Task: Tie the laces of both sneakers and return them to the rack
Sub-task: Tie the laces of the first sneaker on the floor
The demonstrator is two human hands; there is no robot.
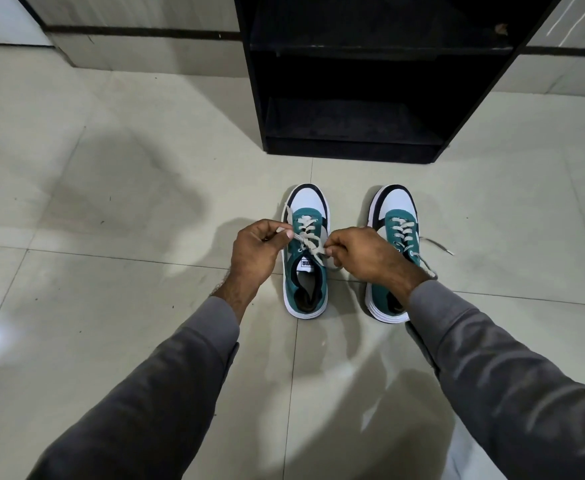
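Observation:
Two teal, white and black sneakers stand side by side on the tiled floor, toes toward the rack. Over the left sneaker (307, 289), my left hand (256, 251) pinches one end of its pale lace (306, 242) and my right hand (360, 252) pinches the other, the lace crossed between them above the tongue. The right sneaker (393, 216) is partly hidden by my right wrist; its lace end (438, 245) lies loose on the floor to the right. The black shoe rack (353, 147) stands just beyond the toes.
The rack's lower shelf (350, 129) and upper shelf (381, 46) hold nothing visible. A tiled wall base runs behind at left (128, 53). Pale floor tiles (111, 202) spread to the left and right of the shoes.

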